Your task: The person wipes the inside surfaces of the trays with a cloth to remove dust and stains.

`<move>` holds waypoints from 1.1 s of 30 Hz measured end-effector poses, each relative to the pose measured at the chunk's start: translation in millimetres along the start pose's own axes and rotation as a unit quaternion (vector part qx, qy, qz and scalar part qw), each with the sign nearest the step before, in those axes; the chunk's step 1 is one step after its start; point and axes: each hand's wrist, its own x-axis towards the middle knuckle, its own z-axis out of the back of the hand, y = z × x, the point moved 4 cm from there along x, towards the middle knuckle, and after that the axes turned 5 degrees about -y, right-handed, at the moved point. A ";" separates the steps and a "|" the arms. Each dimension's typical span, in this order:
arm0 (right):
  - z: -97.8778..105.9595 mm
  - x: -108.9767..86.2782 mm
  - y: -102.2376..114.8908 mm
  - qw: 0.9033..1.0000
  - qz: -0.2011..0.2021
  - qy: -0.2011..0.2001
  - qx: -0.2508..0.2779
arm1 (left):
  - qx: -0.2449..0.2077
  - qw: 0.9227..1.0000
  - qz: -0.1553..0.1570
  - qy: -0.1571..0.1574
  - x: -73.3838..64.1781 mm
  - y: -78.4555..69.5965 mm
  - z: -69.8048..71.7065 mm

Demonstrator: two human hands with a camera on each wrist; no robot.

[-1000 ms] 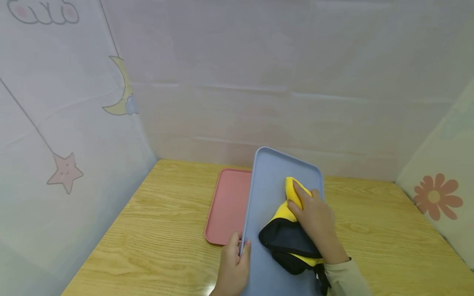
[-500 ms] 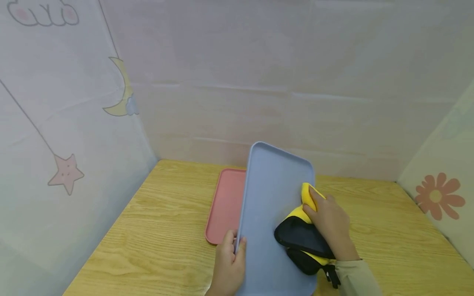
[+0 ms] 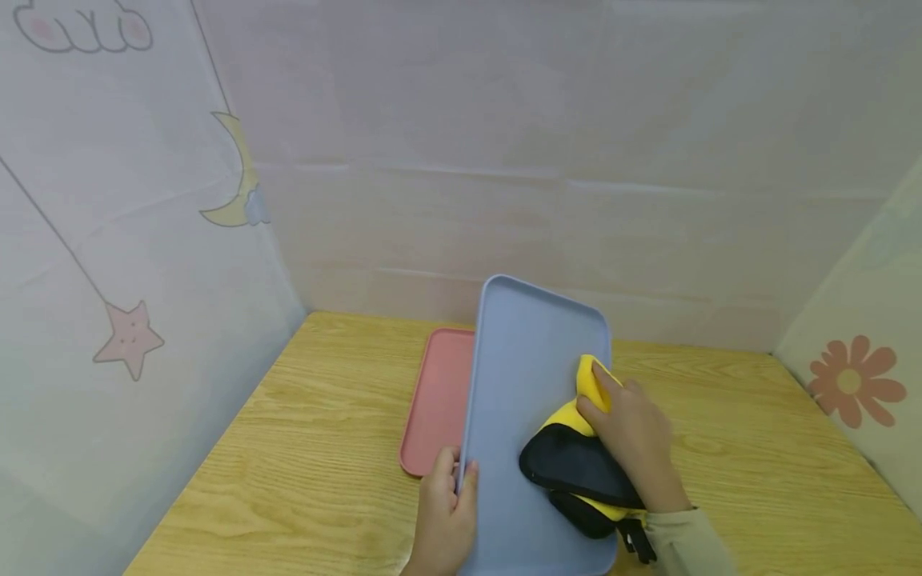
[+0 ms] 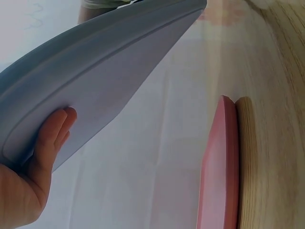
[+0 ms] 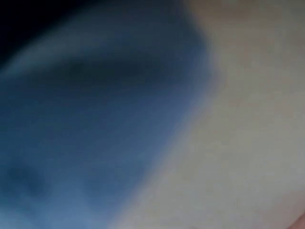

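A light blue rectangular tray (image 3: 536, 344) is held tilted up above the table. My left hand (image 3: 445, 512) grips its left edge, thumb on the inner face and fingers behind; the left wrist view shows those fingers (image 4: 50, 136) against the tray's underside. Over the tray's inner face, my right hand (image 3: 634, 436) holds the yellow end of a soft yellow-and-black cloth piece (image 3: 576, 464). Black rounded panels and a short black strap hang from it below the hand. The right wrist view is too blurred to show the fingers.
A pink tray (image 3: 439, 400) lies flat on the wooden table (image 3: 310, 432), partly hidden behind the blue tray. Printed cloth walls (image 3: 432, 200) enclose the table at the back and both sides.
The blue tray has shifted slightly left and up with my left hand. My right hand slid the cloth piece right across the tray, then slightly back left.
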 end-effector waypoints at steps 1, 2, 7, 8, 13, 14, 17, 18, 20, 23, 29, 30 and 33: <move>-0.2 -0.4 2.0 1.000 0.003 -0.001 0.002 | 0.003 1.000 -0.004 -0.002 0.1 0.3 -0.1; -0.4 -0.7 4.0 1.000 0.006 -0.001 0.003 | 0.006 1.000 -0.011 -0.004 0.0 0.5 -0.2; -0.8 -2.5 14.3 1.000 0.021 -0.018 0.006 | 0.014 0.998 -0.049 -0.022 -1.4 -0.3 -0.4; -0.6 -2.9 16.8 0.999 0.026 -0.024 0.006 | 0.015 0.998 -0.057 -0.025 -1.8 -0.8 -0.5; 1.6 -5.8 31.0 0.998 0.047 -0.047 0.008 | 0.015 0.997 -0.076 -0.028 -2.6 -0.9 -1.4; 2.4 -6.3 34.2 0.997 0.050 -0.051 0.009 | 0.016 0.997 -0.077 -0.027 -2.7 -0.7 -1.6; 4.8 -7.9 44.2 0.996 0.060 -0.061 0.015 | 0.019 0.996 -0.084 -0.026 -2.5 -0.5 -1.6; 5.5 -8.4 47.5 0.996 0.064 -0.067 0.016 | 0.021 0.996 -0.087 -0.027 -2.4 -0.5 -1.4; 6.8 -9.3 53.1 0.994 0.073 -0.074 0.017 | 0.025 0.995 -0.090 -0.029 -2.5 -0.8 -1.8; 8.0 -10.6 60.2 0.992 0.085 -0.087 0.023 | 0.028 0.995 -0.087 -0.029 -2.6 -0.8 -2.7; 8.6 -14.8 71.7 0.987 0.107 -0.111 0.043 | 0.037 0.996 -0.081 -0.022 -3.1 0.6 -4.0; 8.6 -15.7 73.6 0.986 0.111 -0.113 0.046 | 0.038 0.996 -0.083 -0.022 -3.3 0.9 -4.2; 8.2 -18.6 79.3 0.984 0.122 -0.118 0.051 | 0.040 0.994 -0.097 -0.024 -4.0 1.9 -5.0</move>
